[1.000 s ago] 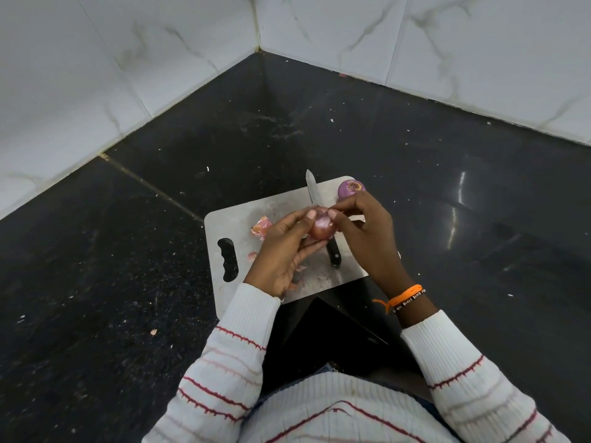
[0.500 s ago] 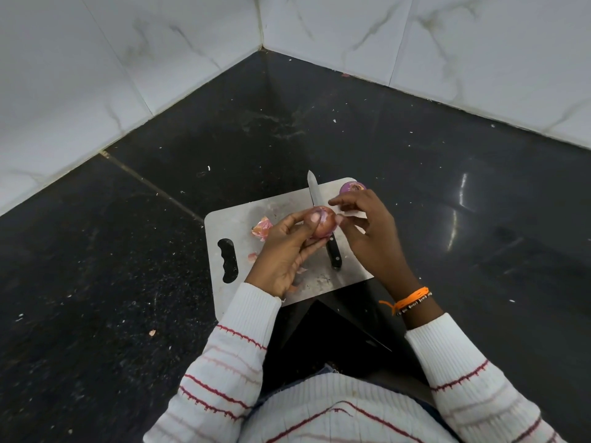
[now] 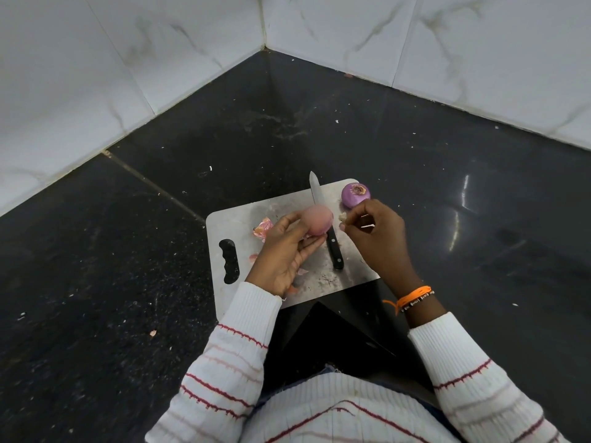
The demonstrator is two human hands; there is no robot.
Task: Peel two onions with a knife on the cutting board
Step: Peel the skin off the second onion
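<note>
My left hand point(image 3: 284, 251) grips a pinkish onion point(image 3: 316, 221) above the steel cutting board point(image 3: 236, 225). Just right of it, my right hand point(image 3: 374, 238) pinches a small pale scrap of onion skin point(image 3: 342, 218) between thumb and fingertips. A black-handled knife point(image 3: 332, 247) lies on the board between my hands, with its blade pointing away from me and partly hidden behind the held onion. A second, purple onion point(image 3: 355, 195) with bare flesh sits at the board's far right corner.
Loose pink peel pieces point(image 3: 263, 228) lie on the board left of my left hand. The board rests on a black stone counter point(image 3: 112, 251) in a corner of white marble-tiled walls point(image 3: 128, 59). The counter's near edge lies right under my arms.
My right hand has pulled away from the held onion to the right with a scrap of skin. My left hand has turned the onion slightly.
</note>
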